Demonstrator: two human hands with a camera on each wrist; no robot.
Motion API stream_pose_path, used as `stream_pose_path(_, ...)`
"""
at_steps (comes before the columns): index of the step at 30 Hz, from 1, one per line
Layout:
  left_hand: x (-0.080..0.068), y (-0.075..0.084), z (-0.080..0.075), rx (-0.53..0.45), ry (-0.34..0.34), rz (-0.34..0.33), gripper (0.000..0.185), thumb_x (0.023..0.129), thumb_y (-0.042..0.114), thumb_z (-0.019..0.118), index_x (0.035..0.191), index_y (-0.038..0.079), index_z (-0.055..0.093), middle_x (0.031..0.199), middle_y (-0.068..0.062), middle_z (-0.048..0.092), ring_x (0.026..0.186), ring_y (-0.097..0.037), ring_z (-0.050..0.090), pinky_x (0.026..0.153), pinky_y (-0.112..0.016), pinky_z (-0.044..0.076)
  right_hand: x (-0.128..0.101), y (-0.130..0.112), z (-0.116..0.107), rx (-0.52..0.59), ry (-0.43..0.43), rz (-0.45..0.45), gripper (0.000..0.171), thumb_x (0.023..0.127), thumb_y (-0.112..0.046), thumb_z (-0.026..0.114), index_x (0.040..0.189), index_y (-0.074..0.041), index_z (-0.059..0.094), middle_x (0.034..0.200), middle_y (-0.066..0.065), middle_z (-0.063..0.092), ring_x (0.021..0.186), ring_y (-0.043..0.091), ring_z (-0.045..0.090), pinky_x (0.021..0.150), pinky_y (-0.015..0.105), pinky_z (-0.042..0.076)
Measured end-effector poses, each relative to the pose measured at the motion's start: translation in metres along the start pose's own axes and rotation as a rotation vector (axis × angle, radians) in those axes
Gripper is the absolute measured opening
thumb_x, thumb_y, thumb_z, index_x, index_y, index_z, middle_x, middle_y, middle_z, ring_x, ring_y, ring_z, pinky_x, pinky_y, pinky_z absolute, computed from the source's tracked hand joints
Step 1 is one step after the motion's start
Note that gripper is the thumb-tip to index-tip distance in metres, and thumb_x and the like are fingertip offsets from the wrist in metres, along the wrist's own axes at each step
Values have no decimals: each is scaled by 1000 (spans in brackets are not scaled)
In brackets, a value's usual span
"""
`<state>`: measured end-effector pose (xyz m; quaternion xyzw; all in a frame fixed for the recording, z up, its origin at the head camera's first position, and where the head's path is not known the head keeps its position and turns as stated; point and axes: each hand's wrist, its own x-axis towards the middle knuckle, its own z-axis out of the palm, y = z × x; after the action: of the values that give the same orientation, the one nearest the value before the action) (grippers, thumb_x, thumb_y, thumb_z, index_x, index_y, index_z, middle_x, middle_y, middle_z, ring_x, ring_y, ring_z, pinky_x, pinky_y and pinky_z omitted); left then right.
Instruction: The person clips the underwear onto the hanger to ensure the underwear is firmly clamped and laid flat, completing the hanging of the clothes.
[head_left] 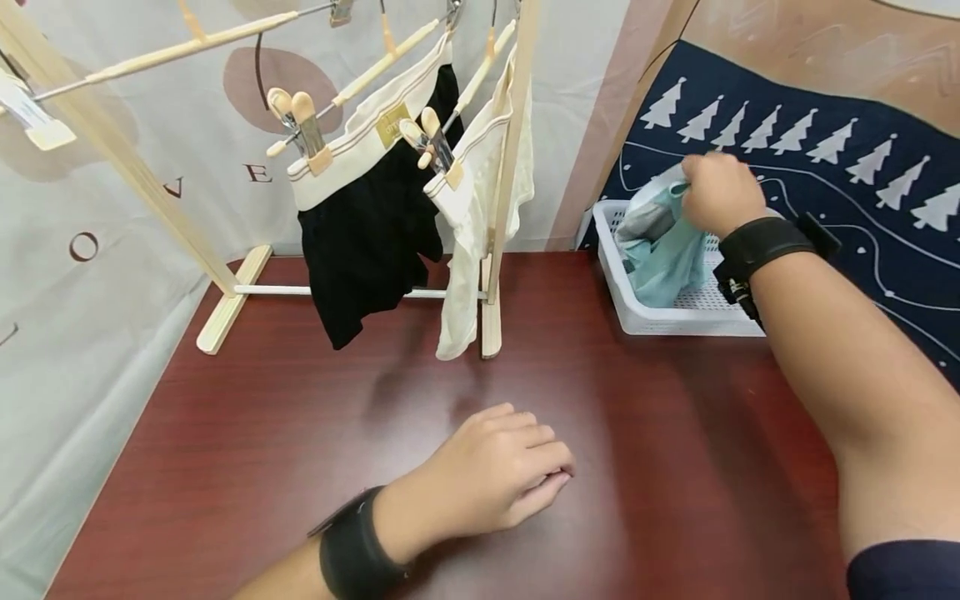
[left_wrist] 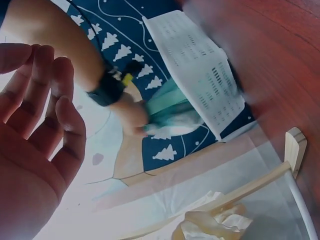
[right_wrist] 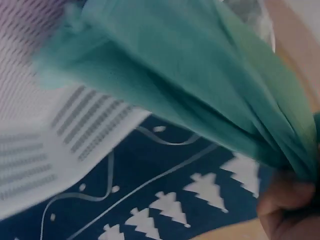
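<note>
My right hand point(head_left: 723, 193) grips the top of a teal cloth garment point(head_left: 670, 258), which hangs bunched from the fingers into a white plastic basket point(head_left: 630, 312). In the right wrist view the teal garment point(right_wrist: 200, 75) stretches from the fingers at lower right toward the basket's slotted wall point(right_wrist: 95, 125). A pale grey-white part shows beside the teal fabric; its full shape is hidden in the folds. My left hand point(head_left: 491, 471) is over the front of the table, fingers loosely bent and holding nothing. In the left wrist view the left palm point(left_wrist: 30, 160) faces the camera.
Left of the basket stands a wooden drying rack point(head_left: 217, 321). Black shorts point(head_left: 371, 242) with a white waistband and a white garment point(head_left: 468, 225) hang there from clip hangers. Another hanger point(head_left: 187, 50) carries no garment. Behind the basket is navy fabric point(head_left: 810, 192) printed with white trees.
</note>
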<state>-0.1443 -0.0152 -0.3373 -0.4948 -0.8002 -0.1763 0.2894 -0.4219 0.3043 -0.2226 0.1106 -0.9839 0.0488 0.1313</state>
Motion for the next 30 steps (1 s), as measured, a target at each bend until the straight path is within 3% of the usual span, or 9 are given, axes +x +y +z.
stream_pose_path(4, -3, -9, 3, -51, -19, -24, 4, 90, 22, 69, 88, 25, 69, 75, 16, 61, 66, -3, 51, 62, -16, 32, -8, -19, -16, 95, 258, -41, 18, 78, 12, 32, 71, -5, 30, 77, 10, 23, 68, 29, 23, 59, 41, 20)
stream_pose_path(8, -6, -20, 5, -81, -29, -71, 5, 90, 21, 68, 88, 26, 70, 75, 16, 61, 66, -3, 49, 62, -17, 31, -14, -42, -32, 147, 439, -112, 18, 79, 12, 30, 72, -5, 31, 78, 11, 25, 71, 29, 24, 63, 40, 19)
stream_pose_path(11, -7, -31, 6, -65, -24, -123, 6, 89, 20, 69, 88, 26, 69, 75, 16, 62, 66, -3, 48, 63, -18, 32, -16, -65, -44, 184, 504, -173, 17, 80, 13, 29, 73, -3, 34, 79, 10, 27, 73, 27, 26, 65, 38, 19)
stream_pose_path(15, -9, -47, 5, -46, -4, -196, 6, 89, 18, 70, 89, 24, 70, 79, 14, 64, 68, -3, 50, 67, -20, 39, -20, -97, -53, 235, 535, -277, 18, 76, 15, 30, 74, -1, 36, 80, 9, 29, 74, 25, 27, 67, 35, 20)
stream_pose_path(22, -10, -52, 2, -50, 97, -327, 5, 92, 16, 65, 90, 19, 68, 79, 10, 63, 72, -5, 53, 69, -23, 45, -59, -140, -46, 321, 518, -462, 21, 66, 18, 30, 71, -2, 37, 76, 11, 33, 73, 25, 31, 65, 32, 23)
stream_pose_path(25, -10, -54, 3, -65, 148, -454, 2, 92, 18, 65, 92, 17, 63, 81, 9, 61, 73, -6, 55, 67, -23, 46, -77, -154, -33, 359, 487, -535, 23, 64, 18, 30, 70, -3, 36, 75, 10, 33, 71, 23, 30, 64, 31, 25)
stream_pose_path(28, -11, -58, 7, -100, 152, -626, 20, 92, 27, 68, 104, 14, 57, 87, 4, 60, 73, -8, 58, 65, -26, 48, -93, -166, -18, 415, 449, -593, 24, 64, 18, 33, 69, -5, 35, 73, 7, 32, 70, 21, 29, 63, 30, 25)
stream_pose_path(30, -13, -61, 13, -109, 111, -737, 37, 92, 36, 69, 118, 15, 52, 95, 1, 60, 74, -11, 59, 64, -30, 48, -104, -173, -9, 458, 410, -615, 24, 64, 18, 35, 68, -6, 34, 71, 5, 30, 68, 19, 28, 62, 29, 25)
